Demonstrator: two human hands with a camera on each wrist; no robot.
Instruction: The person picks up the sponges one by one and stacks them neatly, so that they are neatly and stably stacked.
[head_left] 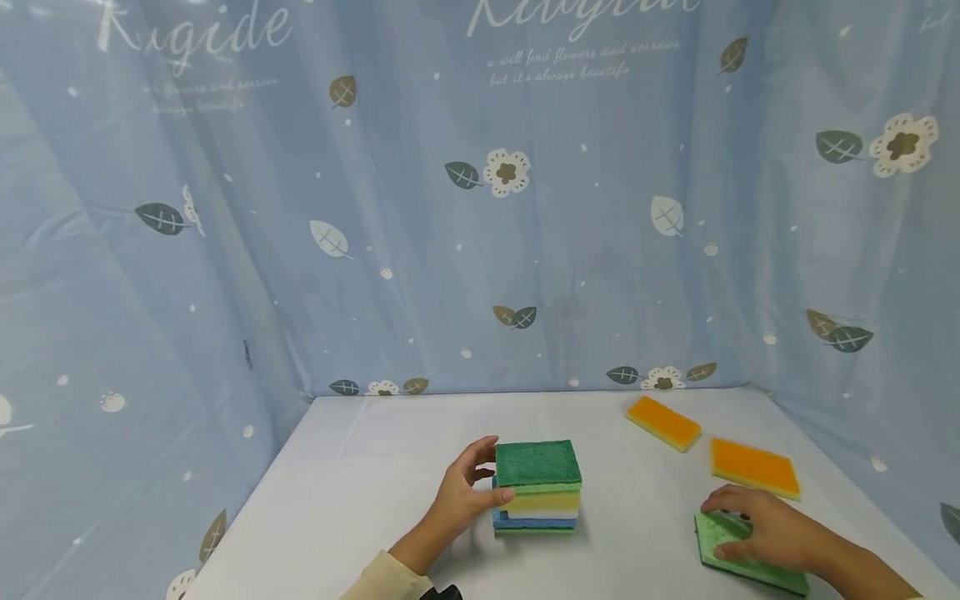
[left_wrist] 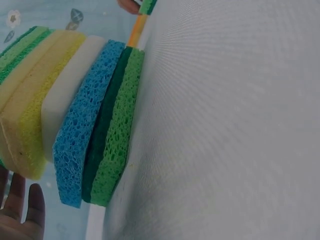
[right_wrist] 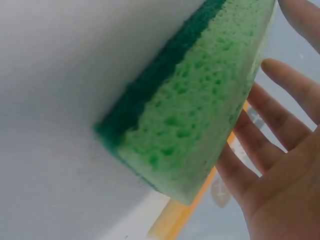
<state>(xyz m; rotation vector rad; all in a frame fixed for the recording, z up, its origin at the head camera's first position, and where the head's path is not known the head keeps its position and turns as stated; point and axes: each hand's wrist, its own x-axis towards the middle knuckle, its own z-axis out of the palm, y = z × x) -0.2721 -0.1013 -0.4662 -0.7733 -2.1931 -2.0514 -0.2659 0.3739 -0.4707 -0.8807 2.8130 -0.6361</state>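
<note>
Head: left grip (head_left: 459, 495) beside stack (head_left: 540, 492); right grip (head_left: 777, 530) perhaps touching green sponge (head_left: 767, 573).

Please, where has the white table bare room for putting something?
The white table is bare on the left, between the left hand and the blue leaf-printed curtain, and between the multicoloured rectangular sponge stack and the light-green sponge beneath the right hand. Crowded: the right side, where that sponge and two rectangular orange-topped sponges lie close together.

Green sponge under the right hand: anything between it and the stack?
Nothing visible in the head view: just white table between the green sponge and the stack. Both orange sponges lie farther back.
</note>
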